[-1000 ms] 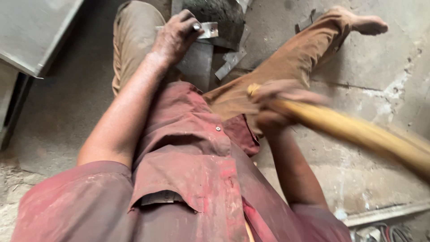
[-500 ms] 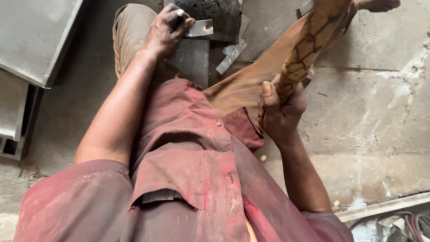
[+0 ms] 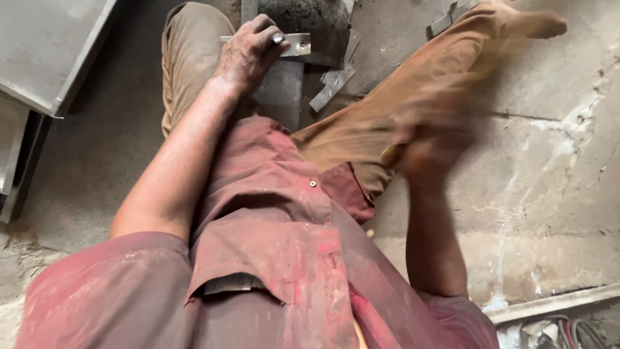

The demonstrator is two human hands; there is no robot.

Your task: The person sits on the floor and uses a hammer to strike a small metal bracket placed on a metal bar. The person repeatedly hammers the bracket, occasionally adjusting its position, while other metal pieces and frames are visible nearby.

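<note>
My left hand (image 3: 248, 55) is closed down over a small flat strip of grey metal (image 3: 296, 44), fingers curled over its near end and pinning it against the dark, rough block (image 3: 310, 26) that sits on the floor between my legs. The strip pokes out to the right of my knuckles, lying flat and roughly level across the block's near edge. Just below the hand a wider grey metal plate (image 3: 281, 90) stands against my lap, and a couple of loose narrow metal offcuts (image 3: 332, 84) lie slanted on the floor just beside it.

My right hand (image 3: 429, 152) is a blur beside my right thigh; I cannot tell whether it is closed or open. A pale yellowish bit (image 3: 391, 155) shows at its inner edge, touching it, but I cannot make out what that is.

I am sitting on the grey concrete floor (image 3: 549, 168), legs apart in brown trousers (image 3: 387, 123), my bare right foot (image 3: 526, 22) stretched out to the upper right. My dusty red shirt (image 3: 271, 245) fills the lower half of the view. A large sheet-metal box (image 3: 51, 52) lies at the upper left, well apart from the strip, and a pale metal bar (image 3: 555, 302) runs along the floor at the lower right.
</note>
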